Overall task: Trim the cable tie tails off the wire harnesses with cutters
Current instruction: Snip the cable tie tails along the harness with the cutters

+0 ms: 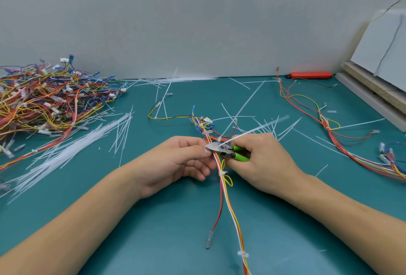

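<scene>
A wire harness (228, 204) of red, yellow, orange and white wires runs from the bottom edge up the middle of the teal mat. My left hand (182, 160) pinches the harness at about mid-frame. My right hand (261, 162) grips green-handled cutters (222, 149), whose metal jaws sit at the harness beside my left fingertips. A long white cable tie tail (252, 131) sticks out from the jaws up to the right. Lower on the harness sit two white ties (222, 173) (242, 254) with short ends.
A big heap of coloured harnesses (48, 99) fills the left. Loose white tie tails (87, 140) litter the mat. Another harness (329, 125) lies at the right. An orange tool (310, 75) rests by the back wall; boards (373, 90) lean at far right.
</scene>
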The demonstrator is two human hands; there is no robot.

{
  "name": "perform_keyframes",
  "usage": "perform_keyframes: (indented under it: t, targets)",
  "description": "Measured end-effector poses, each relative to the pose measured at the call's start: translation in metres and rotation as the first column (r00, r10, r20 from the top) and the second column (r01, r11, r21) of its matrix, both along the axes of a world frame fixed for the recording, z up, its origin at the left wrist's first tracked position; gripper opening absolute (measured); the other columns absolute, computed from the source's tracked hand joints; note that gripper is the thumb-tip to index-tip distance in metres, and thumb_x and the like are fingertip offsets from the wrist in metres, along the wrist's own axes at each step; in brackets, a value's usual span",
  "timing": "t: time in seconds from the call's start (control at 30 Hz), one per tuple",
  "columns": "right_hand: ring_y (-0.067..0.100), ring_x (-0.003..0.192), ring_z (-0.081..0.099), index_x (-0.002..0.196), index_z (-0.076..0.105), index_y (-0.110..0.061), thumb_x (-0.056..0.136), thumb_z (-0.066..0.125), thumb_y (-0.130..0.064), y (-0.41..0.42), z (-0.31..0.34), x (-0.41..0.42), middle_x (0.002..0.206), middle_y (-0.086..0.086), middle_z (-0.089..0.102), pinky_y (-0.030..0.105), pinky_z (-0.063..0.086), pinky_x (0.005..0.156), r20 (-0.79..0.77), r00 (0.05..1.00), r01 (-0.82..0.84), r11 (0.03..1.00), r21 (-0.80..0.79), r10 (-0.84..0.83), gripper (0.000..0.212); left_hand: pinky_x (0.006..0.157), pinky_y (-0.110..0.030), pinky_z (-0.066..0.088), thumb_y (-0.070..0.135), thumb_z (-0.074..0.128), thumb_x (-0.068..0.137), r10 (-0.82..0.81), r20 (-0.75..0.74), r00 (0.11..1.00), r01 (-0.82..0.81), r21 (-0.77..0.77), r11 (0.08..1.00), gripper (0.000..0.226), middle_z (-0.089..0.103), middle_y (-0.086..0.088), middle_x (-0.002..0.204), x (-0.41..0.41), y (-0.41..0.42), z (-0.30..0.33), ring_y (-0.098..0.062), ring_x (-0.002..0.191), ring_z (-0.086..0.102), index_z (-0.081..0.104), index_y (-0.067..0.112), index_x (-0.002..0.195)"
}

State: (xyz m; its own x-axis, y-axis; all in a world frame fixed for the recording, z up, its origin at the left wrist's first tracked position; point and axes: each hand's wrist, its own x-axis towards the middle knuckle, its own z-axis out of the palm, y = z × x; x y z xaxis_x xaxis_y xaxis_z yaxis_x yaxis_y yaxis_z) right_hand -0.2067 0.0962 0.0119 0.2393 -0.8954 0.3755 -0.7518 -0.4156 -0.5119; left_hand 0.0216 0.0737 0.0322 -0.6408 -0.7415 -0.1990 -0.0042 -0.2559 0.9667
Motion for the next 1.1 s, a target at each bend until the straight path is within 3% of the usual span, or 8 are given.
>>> perform_keyframes:
  t: [0.13,0.23,0.5,0.63,0.8,0.93,1.0,1.1]
  targets:
    - [0.014,0.078,0.057,0.085,0.070,-0.029,0.083,0.061,-0.040,-0.0026,0.0044,0.0018,0.077,-0.008,0.064,0.036,0.049,0.073,0.003,0.998,-0.069,0.997,0.017,0.069,0.014,0.065,-0.023,0.057,0.019,0.068,0.090,0.036,0.000,0.999,-0.036,0.004,0.999,0.011,0.072,-0.013,0.088,-0.0008,0.0004,-0.0011,-0.016,0.070,0.066,0.072,0.009,0.094]
    - [0.007,0.093,0.059,0.100,0.074,-0.036,0.082,0.070,-0.032,-0.0037,0.0061,0.0002,0.093,-0.016,0.071,0.020,0.042,0.091,-0.030,0.995,-0.099,0.995,-0.031,0.098,0.019,0.065,-0.022,0.057,0.018,0.070,0.088,0.047,-0.002,0.999,-0.047,0.008,0.999,0.009,0.072,-0.012,0.088,-0.0018,-0.0001,-0.0009,-0.015,0.069,0.066,0.076,0.012,0.091]
    - [-0.002,0.103,0.058,0.114,0.068,-0.046,0.081,0.068,-0.029,-0.0034,0.0083,-0.0004,0.101,-0.041,0.063,0.005,0.033,0.093,-0.006,0.990,-0.144,0.988,-0.051,0.144,0.037,0.064,-0.022,0.056,0.018,0.067,0.089,0.029,0.000,1.000,-0.029,0.015,0.999,0.016,0.071,-0.014,0.089,-0.0012,-0.0001,-0.0013,-0.016,0.069,0.065,0.071,0.006,0.098]
    - [0.003,0.102,0.059,0.116,0.069,-0.048,0.082,0.065,-0.035,-0.0031,0.0085,-0.0002,0.105,-0.023,0.069,0.017,0.041,0.097,0.015,0.992,-0.128,0.992,-0.023,0.128,0.036,0.064,-0.022,0.056,0.019,0.066,0.090,0.026,0.002,1.000,-0.026,0.013,1.000,0.016,0.070,-0.013,0.089,-0.0009,-0.0008,-0.0019,-0.015,0.069,0.065,0.072,0.006,0.099]
    - [0.007,0.099,0.060,0.112,0.075,-0.043,0.083,0.066,-0.032,-0.0046,0.0070,-0.0004,0.099,-0.019,0.070,0.023,0.044,0.094,-0.005,0.995,-0.100,0.995,0.020,0.100,0.032,0.065,-0.022,0.056,0.018,0.065,0.091,0.025,0.002,1.000,-0.025,0.014,1.000,0.017,0.070,-0.014,0.090,-0.0006,-0.0013,-0.0023,-0.016,0.070,0.065,0.072,0.006,0.100]
    - [0.013,0.084,0.058,0.093,0.075,-0.029,0.085,0.065,-0.037,-0.0039,0.0071,0.0002,0.080,-0.009,0.066,0.036,0.049,0.078,-0.030,0.996,-0.088,0.995,0.038,0.090,0.015,0.065,-0.023,0.056,0.018,0.065,0.091,0.022,0.001,1.000,-0.022,0.018,1.000,0.021,0.071,-0.014,0.090,-0.0004,-0.0013,-0.0022,-0.016,0.070,0.065,0.069,0.002,0.103]
    - [0.016,0.071,0.054,0.081,0.069,-0.022,0.083,0.055,-0.048,-0.0022,0.0064,0.0003,0.070,-0.004,0.060,0.040,0.049,0.067,-0.026,0.999,-0.046,0.998,0.041,0.047,0.030,0.065,-0.023,0.056,0.020,0.064,0.092,0.018,-0.003,1.000,-0.018,0.019,1.000,0.023,0.071,-0.013,0.089,-0.0005,-0.0010,-0.0023,-0.016,0.070,0.065,0.067,0.001,0.104]
    - [0.018,0.067,0.052,0.078,0.063,-0.020,0.079,0.046,-0.056,0.0006,0.0043,0.0012,0.067,-0.002,0.056,0.041,0.049,0.064,-0.074,0.997,0.007,0.999,0.037,-0.004,0.040,0.066,-0.023,0.056,0.020,0.064,0.092,-0.006,0.005,1.000,0.006,0.004,1.000,0.020,0.071,-0.012,0.089,0.0002,-0.0007,-0.0009,-0.016,0.071,0.065,0.067,0.002,0.102]
